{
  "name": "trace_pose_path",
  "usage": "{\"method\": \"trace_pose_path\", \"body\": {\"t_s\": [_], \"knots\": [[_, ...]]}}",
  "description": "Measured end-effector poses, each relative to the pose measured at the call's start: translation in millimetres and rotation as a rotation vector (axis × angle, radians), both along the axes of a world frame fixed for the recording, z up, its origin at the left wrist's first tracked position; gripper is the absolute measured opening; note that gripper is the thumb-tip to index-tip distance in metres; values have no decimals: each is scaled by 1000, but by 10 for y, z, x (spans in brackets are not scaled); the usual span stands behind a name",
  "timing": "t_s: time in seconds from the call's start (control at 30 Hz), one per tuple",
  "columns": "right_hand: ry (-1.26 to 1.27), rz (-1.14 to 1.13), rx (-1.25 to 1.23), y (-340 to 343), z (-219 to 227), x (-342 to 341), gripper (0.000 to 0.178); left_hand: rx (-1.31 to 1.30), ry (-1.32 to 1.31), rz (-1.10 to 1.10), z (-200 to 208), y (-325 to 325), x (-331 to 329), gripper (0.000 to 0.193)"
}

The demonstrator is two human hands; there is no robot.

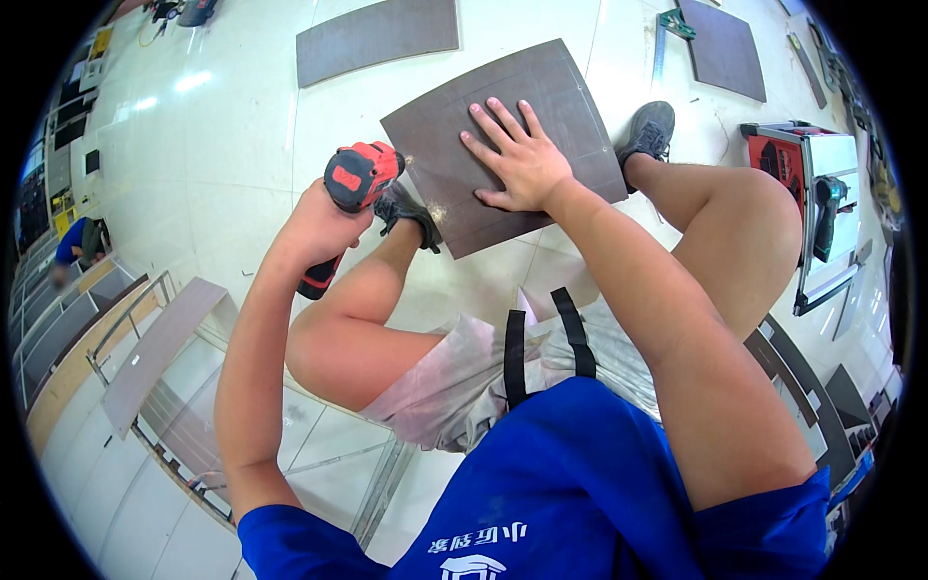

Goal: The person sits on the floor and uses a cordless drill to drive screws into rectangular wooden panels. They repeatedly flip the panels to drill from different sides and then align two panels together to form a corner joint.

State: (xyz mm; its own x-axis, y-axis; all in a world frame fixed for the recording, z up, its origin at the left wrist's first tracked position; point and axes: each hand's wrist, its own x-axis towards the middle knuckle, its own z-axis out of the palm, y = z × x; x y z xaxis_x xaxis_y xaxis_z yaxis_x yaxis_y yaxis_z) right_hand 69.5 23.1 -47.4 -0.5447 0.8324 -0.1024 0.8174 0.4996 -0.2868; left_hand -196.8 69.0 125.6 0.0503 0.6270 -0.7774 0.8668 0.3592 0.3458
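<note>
My left hand is wrapped round the handle of a red and black cordless drill. The drill's front end is at the left edge of a dark brown board, beside a small patch of pale dust; its bit cannot be made out. Flat on top of the board lies my right hand, fingers spread. Thin lines are drawn on the board's face. More pale dust sits at its lower left edge. The board lies between my two dark shoes, close to both.
More brown boards lie on the tiled floor: one ahead, another at far right near a green-handled saw. At right stands a red case beside a white surface holding a dark teal power tool. Frames and panels fill the left; another person bends there.
</note>
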Motion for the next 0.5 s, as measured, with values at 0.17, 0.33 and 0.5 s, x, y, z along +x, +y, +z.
{"method": "trace_pose_path", "body": {"t_s": [0.17, 0.33, 0.5], "knots": [[4, 0, 10, -6, -16, -6, 82, -32, -3, -31, -78, 15, -68, 22], [2, -1, 16, -13, -33, 12, 82, -17, -17, -13, -75, -6, -1, 21], [23, -1, 22, -16, -53, -1, 81, 1, 13, 1, -120, -31, -2, 13]]}}
